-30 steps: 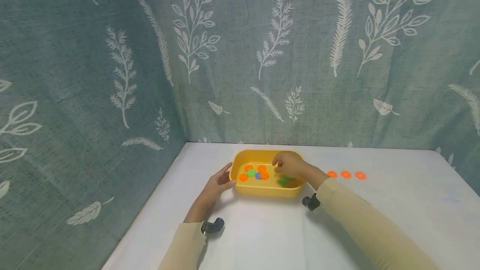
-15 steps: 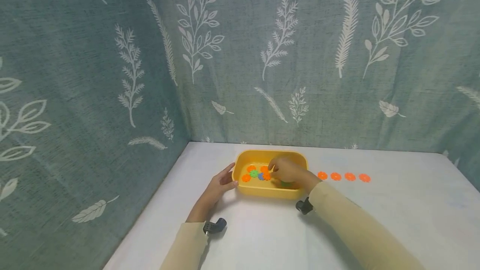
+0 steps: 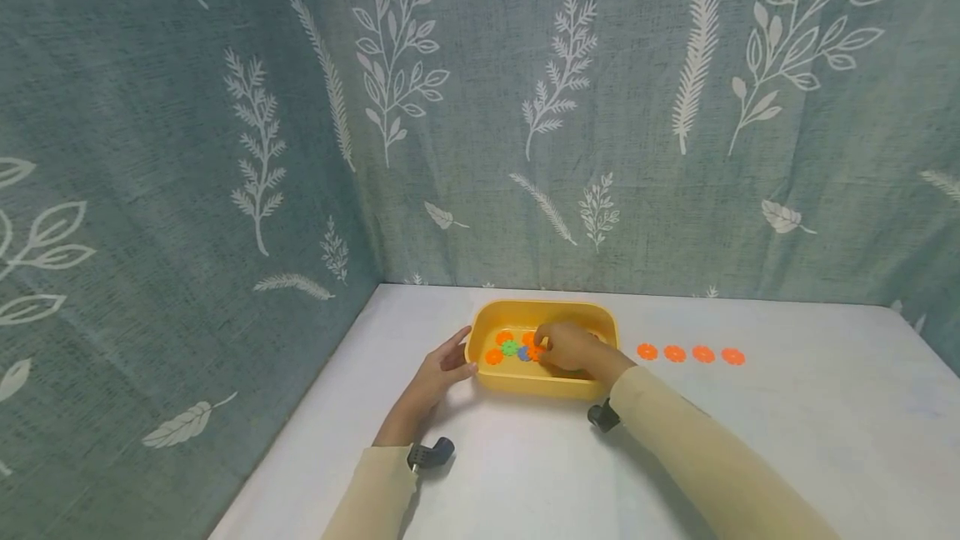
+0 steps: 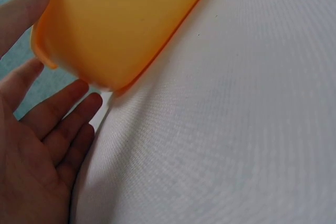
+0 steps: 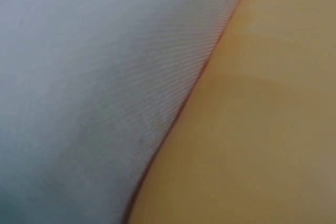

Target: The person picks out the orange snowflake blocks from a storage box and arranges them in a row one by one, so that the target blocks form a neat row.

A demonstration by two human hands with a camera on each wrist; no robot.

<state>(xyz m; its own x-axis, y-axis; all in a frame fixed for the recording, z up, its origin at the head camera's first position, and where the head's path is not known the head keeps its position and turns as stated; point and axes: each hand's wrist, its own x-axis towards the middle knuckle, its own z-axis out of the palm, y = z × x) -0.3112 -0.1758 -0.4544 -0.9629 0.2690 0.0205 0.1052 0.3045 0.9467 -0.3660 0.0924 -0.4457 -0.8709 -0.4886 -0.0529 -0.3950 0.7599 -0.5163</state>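
A yellow plastic bin (image 3: 540,386) sits on the white table with small flower-shaped discs inside. My left hand (image 3: 437,371) touches the bin's left end, thumb at the front corner and fingers spread along the side; the left wrist view shows the thumb and fingertips (image 4: 80,87) right at the wall. Inside the bin, my right hand (image 3: 576,347) has its curled finger and thumb on an orange flower-shaped disc (image 3: 535,353). Close by lie a blue disc (image 3: 523,353), a green disc (image 3: 509,347) and more orange ones. The right hand hides part of the bin's right side.
Right of the bin, several orange discs (image 3: 675,353) lie in a row on the white table (image 3: 810,407). A green leaf-patterned cloth (image 3: 480,215) hangs behind and along the left. The right wrist view holds only table and the bin's outer wall (image 5: 247,145).
My right hand has moved left and down inside the bin, onto the orange disc. The left hand stays at the bin's left end. The view has shifted slightly.
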